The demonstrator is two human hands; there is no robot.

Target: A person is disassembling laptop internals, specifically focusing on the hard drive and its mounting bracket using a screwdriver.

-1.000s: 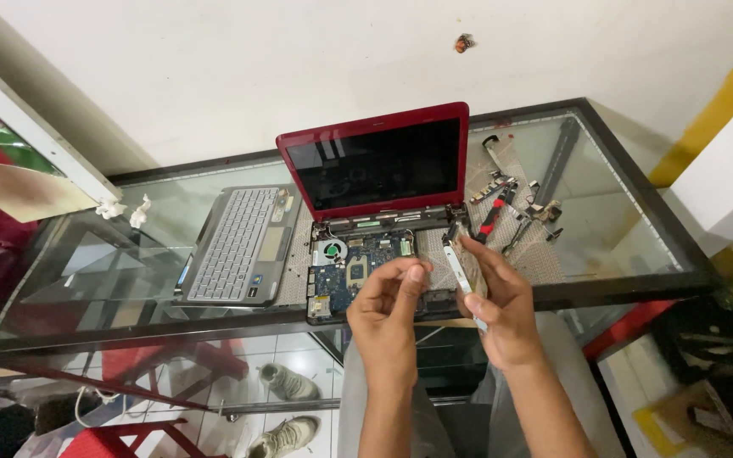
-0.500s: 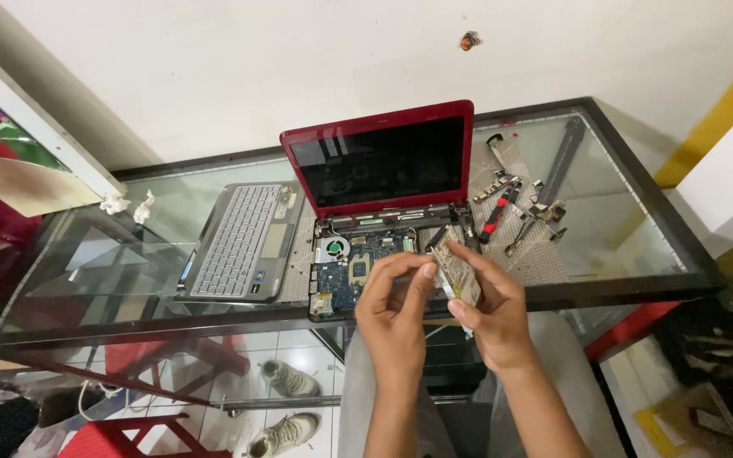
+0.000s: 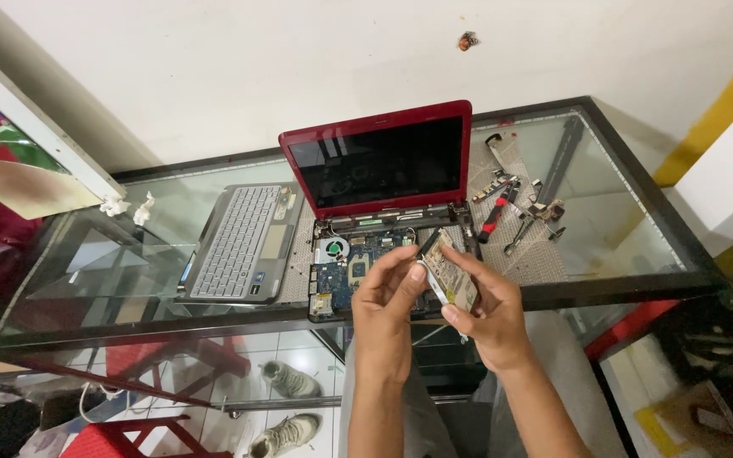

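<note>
Both hands up over the glass desk's near edge. Left hand and right hand pinch a flat drive, tilted, above the opened red laptop. Detached keyboard left; tools right.

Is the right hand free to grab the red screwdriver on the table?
Probably not right now. The right hand and left hand both hold the flat drive, so it's busy. The red screwdriver lies uncovered just beyond it.

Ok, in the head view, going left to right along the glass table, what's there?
Paper scraps → keyboard → red laptop → drive held in both hands → red-handled screwdriver → loose metal parts.
</note>
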